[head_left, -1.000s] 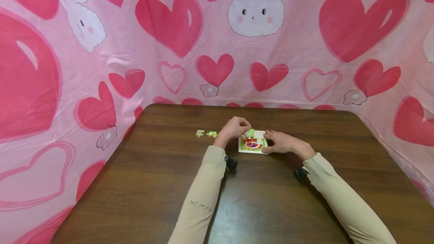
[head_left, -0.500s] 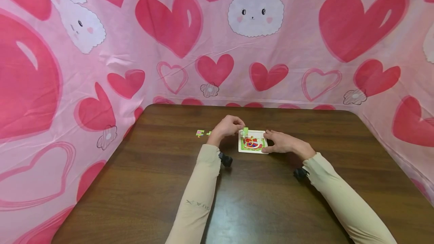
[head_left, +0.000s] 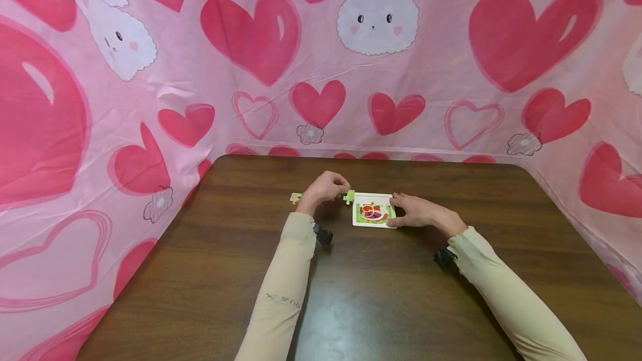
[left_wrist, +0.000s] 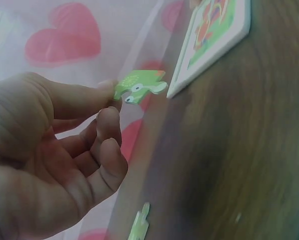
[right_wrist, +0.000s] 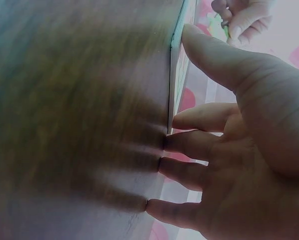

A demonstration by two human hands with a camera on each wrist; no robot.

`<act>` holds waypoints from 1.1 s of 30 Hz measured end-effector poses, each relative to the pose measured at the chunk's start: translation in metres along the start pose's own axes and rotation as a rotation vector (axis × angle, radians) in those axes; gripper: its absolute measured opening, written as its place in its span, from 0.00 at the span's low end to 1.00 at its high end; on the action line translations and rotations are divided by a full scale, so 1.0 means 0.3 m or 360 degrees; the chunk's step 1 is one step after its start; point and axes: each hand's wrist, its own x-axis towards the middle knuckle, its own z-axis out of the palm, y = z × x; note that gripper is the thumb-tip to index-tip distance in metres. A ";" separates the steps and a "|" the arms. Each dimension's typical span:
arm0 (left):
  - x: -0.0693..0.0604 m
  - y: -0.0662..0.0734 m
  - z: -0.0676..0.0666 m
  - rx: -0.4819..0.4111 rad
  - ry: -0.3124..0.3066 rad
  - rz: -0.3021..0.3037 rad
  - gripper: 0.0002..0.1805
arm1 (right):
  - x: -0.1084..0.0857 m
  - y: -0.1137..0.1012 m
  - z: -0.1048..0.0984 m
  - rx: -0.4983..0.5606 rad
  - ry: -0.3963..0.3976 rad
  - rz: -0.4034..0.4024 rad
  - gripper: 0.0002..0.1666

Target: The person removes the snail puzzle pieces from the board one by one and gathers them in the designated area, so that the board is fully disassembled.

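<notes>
My left hand (head_left: 323,187) pinches a green jigsaw piece (head_left: 349,197) between thumb and forefinger, just off the left edge of a white-framed puzzle board (head_left: 373,199). Close up in the left wrist view, the jigsaw piece (left_wrist: 142,86) carries two printed eyes and is held above the table, apart from the board. The near part of the board bears a red, blue and green picture; its far strip shows bare white. At the board's right side rests my right hand (head_left: 418,209), its thumb and forefinger touching the frame and the other fingertips on the table.
A loose green jigsaw piece (head_left: 295,198) lies on the table left of my left hand, partly hidden by it. The brown wooden table (head_left: 381,294) meets a pink heart-patterned cloth (head_left: 431,71) at its back and sides.
My left hand has moved left with the jigsaw piece, from over the board's far left part to beside its left edge. The right hand and the board have stayed put.
</notes>
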 end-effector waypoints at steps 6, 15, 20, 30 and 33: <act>-0.012 -0.022 -0.028 0.0082 0.0027 -0.0027 0.08 | -0.001 -0.001 0.001 -0.0015 0.0006 -0.0004 0.49; -0.010 -0.049 -0.061 0.0232 0.0054 -0.0024 0.08 | -0.006 -0.004 -0.003 -0.0028 0.0015 -0.0024 0.48; -0.008 -0.070 -0.065 0.0243 0.0050 -0.0054 0.08 | -0.002 -0.003 -0.001 -0.0005 0.0006 -0.0002 0.50; -0.006 -0.089 -0.072 0.0249 0.0048 -0.0092 0.08 | -0.003 -0.009 -0.004 -0.0014 0.0001 -0.0009 0.48; -0.010 -0.088 -0.075 0.0281 0.0066 -0.0076 0.08 | -0.004 -0.009 -0.006 -0.0011 0.0002 -0.0007 0.49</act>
